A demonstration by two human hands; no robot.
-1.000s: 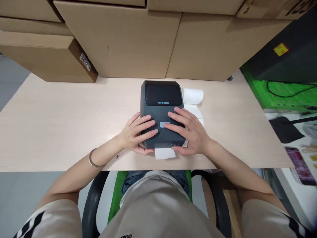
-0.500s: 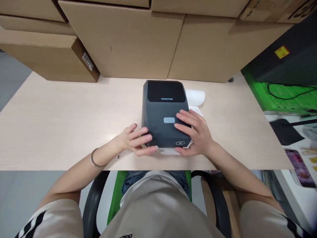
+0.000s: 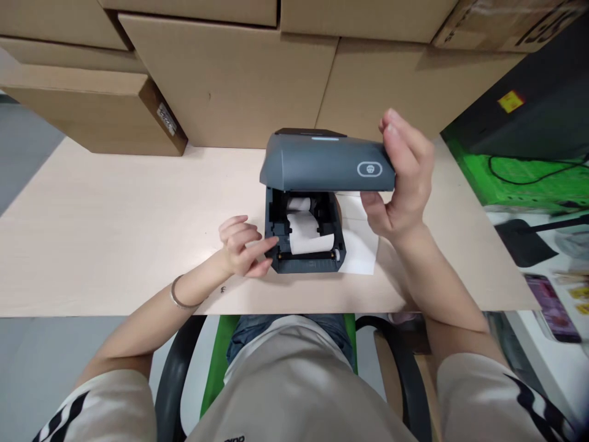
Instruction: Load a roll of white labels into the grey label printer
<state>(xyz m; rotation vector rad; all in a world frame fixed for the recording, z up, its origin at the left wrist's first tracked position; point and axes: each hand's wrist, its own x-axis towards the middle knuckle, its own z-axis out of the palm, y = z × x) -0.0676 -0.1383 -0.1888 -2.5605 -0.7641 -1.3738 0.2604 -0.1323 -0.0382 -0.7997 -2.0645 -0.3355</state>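
Note:
A dark grey label printer (image 3: 306, 266) sits on the pale desk with its lid (image 3: 317, 166) swung up. My right hand (image 3: 405, 172) grips the lid's right front corner, thumb below and fingers above. Inside the printer lies a white paper roll (image 3: 300, 204), its loose strip (image 3: 311, 244) running forward over the front bar. At the printer's left side is my left hand (image 3: 243, 247), its fingers apart and loosely curled. The index finger reaches to the left rim of the printer body. A white sheet (image 3: 361, 248) lies flat on the right, partly behind the printer.
Large cardboard boxes (image 3: 230, 80) form a wall along the back of the desk (image 3: 115, 245). A flatter carton (image 3: 92, 113) stands at the back left. On the right are a green surface (image 3: 515, 184) with a black cable, and a phone (image 3: 552, 307) on a lower white table.
The printer's lid has gone from closed to raised, lifted by my right hand. Its paper and inner parts now show. My left hand has shifted slightly at the left side.

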